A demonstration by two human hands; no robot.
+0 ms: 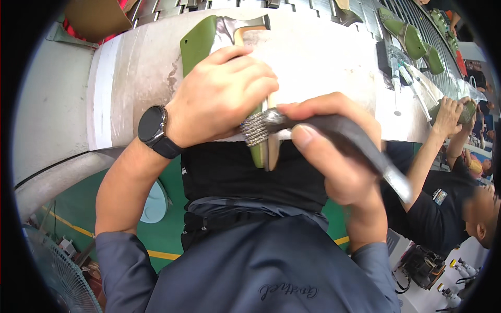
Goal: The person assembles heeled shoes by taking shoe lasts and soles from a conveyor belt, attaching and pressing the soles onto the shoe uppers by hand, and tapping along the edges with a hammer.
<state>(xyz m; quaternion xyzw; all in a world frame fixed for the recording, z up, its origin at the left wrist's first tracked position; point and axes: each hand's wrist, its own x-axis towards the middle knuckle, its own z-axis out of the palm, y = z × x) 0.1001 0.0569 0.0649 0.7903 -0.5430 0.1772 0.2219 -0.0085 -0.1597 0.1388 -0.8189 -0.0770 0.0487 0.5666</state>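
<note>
A green high-heeled shoe [199,44] with a silver heel [253,23] lies across the near side of the worktable, its toe pointing toward me over the edge. My left hand [224,88] is closed over the middle of the shoe, a dark watch on that wrist. A band of glittering stones [254,129] crosses the shoe near the toe. Gripped in my right hand [339,151] is a dark curved tool [349,136] with shiny metal ends, partly blurred. One end meets the shoe beside the glittering band; whether it presses there I cannot tell.
Syringe-like tubes [407,75] lie at the table's right. More green shoes [404,34] stand on the slatted conveyor [360,15] behind. A co-worker [443,203] handles something green at the right. A fan [57,271] stands at lower left, near a pale blue stool [155,202].
</note>
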